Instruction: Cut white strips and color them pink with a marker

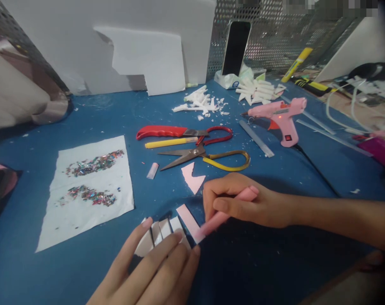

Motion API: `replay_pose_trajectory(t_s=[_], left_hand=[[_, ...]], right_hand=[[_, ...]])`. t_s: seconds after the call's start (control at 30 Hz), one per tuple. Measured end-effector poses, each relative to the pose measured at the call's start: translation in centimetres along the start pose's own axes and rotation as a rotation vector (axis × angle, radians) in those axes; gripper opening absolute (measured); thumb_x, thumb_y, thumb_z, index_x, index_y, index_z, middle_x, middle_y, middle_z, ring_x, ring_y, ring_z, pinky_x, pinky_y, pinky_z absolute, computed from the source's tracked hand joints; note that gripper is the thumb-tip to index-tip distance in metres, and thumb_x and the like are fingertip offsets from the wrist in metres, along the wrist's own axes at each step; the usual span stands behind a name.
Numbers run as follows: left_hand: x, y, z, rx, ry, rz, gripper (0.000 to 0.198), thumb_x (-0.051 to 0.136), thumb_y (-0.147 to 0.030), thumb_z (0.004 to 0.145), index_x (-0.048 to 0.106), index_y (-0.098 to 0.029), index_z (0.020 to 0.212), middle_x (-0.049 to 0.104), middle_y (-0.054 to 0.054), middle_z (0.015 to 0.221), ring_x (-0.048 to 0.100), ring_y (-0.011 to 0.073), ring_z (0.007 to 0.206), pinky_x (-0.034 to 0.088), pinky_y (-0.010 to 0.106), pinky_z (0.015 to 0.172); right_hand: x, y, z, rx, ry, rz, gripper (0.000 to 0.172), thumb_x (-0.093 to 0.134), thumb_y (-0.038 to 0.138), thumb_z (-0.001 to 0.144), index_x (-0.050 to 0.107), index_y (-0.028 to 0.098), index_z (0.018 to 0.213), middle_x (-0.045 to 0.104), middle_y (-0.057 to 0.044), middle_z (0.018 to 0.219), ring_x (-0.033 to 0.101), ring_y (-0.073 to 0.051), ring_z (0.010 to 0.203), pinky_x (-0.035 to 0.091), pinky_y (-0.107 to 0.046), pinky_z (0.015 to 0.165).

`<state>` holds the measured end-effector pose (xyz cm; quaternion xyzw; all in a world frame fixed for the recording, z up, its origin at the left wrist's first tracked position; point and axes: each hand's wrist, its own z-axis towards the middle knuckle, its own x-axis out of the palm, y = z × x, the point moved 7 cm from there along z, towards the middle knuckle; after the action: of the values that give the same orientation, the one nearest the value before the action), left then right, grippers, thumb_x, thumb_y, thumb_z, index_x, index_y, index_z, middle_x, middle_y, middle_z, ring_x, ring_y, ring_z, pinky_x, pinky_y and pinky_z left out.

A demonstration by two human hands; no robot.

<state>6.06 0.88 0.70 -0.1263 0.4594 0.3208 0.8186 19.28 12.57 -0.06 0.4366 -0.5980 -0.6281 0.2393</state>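
Observation:
My right hand (243, 201) is closed round a pink marker (222, 218). The marker slants down to the left, and its blurred tip touches the lower end of a pink strip (187, 221) on the blue table. My left hand (157, 271) lies with fingers stretched out over several white strips (165, 228) standing side by side, left of the pink strip. Its fingers partly hide them. A torn pink scrap (192, 178) lies just beyond my right hand. Farther left is a small translucent cap (152, 170) with a pink tint.
Scissors with yellow handles (227, 161), red-handled scissors (160, 131) and a yellow pen (170, 142) lie mid-table. A pink glue gun (276, 114) with its cord is at right. Glitter lies on white paper (93, 178) at left. White scraps (201, 101) and a phone (236, 48) are behind.

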Motion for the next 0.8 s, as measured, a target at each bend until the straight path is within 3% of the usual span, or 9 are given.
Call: replay_pose_trajectory(t_s=[0.8], left_hand=[[-0.11,-0.15,0.35,-0.049,-0.002,-0.011,0.029,0.068,-0.016,0.078,0.068,-0.028,0.104,0.061,0.001,0.109,0.052,0.0156,0.115,0.027,0.046,0.118]], right_hand=[[0.12,0.01,0.04,-0.028,0.015,0.016,0.035,0.049,0.039,0.095,0.062,0.010,0.081,0.058,-0.002,0.076,0.051,-0.010,0.066,0.036,-0.022,0.059]])
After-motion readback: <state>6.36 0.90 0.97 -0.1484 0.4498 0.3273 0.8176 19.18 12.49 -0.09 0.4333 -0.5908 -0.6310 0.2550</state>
